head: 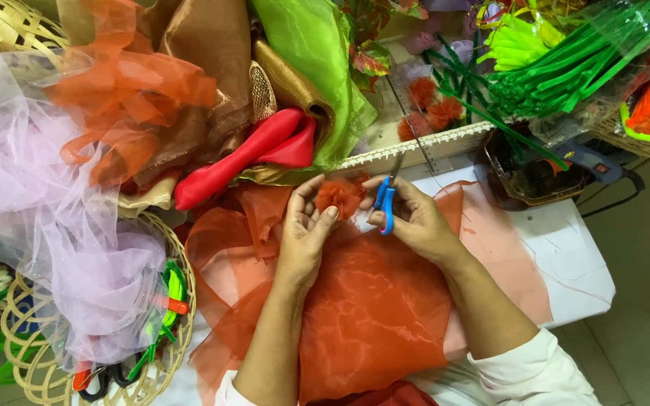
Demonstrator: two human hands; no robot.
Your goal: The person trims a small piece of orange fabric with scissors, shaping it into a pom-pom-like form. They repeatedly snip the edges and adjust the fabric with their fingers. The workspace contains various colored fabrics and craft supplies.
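Spilling down the left of the frame was a heap of sheer lilac tulle, draped over a round woven cane basket at the lower left. Above and beside it lay crumpled orange netting, brown satin cloth and a red padded fabric roll. A broad sheet of orange organza covered the white work table at the centre.

Just left of centre, the left hand had its fingers curled closed around a small fluffy orange fabric pompom, the thumb pressed against its lower edge. Touching that pompom from the right, the right hand gripped a pair of blue-handled scissors, fingers closed through the loops; the blades pointed up the frame, though whether they were parted could not be told.

Behind the hands ran a strip of cream lace trim. In the upper right sat bundles of green plastic stems and a blue glue gun.
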